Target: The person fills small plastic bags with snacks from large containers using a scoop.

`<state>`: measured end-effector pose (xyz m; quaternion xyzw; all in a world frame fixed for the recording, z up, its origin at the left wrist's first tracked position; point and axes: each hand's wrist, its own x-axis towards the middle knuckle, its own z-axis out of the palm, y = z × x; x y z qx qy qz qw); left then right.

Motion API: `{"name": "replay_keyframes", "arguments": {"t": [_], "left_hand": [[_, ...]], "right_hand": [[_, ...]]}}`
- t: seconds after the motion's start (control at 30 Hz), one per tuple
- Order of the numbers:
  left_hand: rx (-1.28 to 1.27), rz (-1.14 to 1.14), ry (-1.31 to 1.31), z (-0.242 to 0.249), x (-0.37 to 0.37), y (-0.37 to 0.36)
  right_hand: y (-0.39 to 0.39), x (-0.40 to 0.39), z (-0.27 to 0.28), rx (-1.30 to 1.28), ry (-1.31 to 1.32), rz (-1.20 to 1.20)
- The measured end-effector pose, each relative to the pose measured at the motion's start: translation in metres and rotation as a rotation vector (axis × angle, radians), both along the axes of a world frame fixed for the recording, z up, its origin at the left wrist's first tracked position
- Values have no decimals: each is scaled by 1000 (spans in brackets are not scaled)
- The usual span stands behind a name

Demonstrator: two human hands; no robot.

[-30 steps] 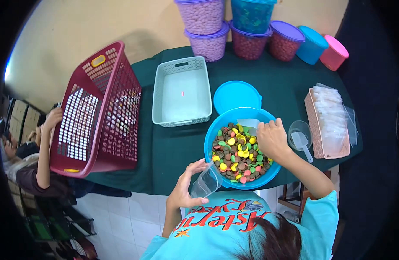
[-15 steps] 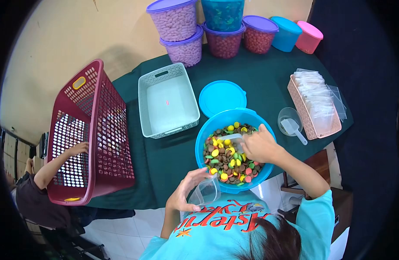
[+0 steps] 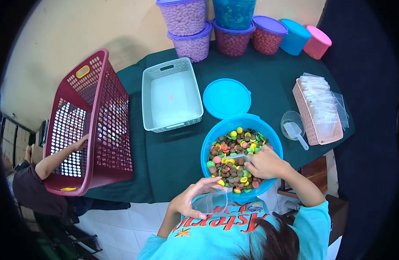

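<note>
A blue tub (image 3: 275, 143) holds many round candies (image 3: 234, 173) in brown, yellow, green and pink. Inside it, my right hand (image 3: 268, 164) is closed around the handle of a translucent scoop (image 3: 234, 158), which lies among the candies with a few yellow and brown pieces at it. My left hand (image 3: 191, 200) grips a clear plastic pouch (image 3: 213, 203) between thumb and fingers, just in front of the tub's near left rim. I make out no candies inside the pouch. The fingertips of my right hand are partly hidden among the candies.
A blue lid (image 3: 227, 99) and pale green tray (image 3: 171, 104) lie behind the tub. Right: a clear bowl with a white scoop (image 3: 296, 133) and pink basket (image 3: 309, 121) of plastic pouches. Lidded tubs (image 3: 190, 45) line the wall. Another person's hand (image 3: 81, 143) reaches into a maroon basket (image 3: 115, 117).
My right hand has moved toward the near right side of the tub with the scoop, and the candies have shifted. The left hand still holds the pouch. The view has tilted slightly.
</note>
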<state>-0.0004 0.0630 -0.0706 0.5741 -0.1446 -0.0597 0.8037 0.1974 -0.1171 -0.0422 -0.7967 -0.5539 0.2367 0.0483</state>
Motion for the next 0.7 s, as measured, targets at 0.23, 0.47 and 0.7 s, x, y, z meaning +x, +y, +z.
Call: {"name": "replay_keyframes", "arguments": {"t": [0.23,0.47,0.7], "left_hand": [[76,280,22,12,-15,-2],[178,839,151,16,-23,-32],[451,978,122,21,-17,-53]], "right_hand": [[13,32,18,-164,257,59],[33,62,33,-107,386,212],[47,76,42,-97,527,333]]}}
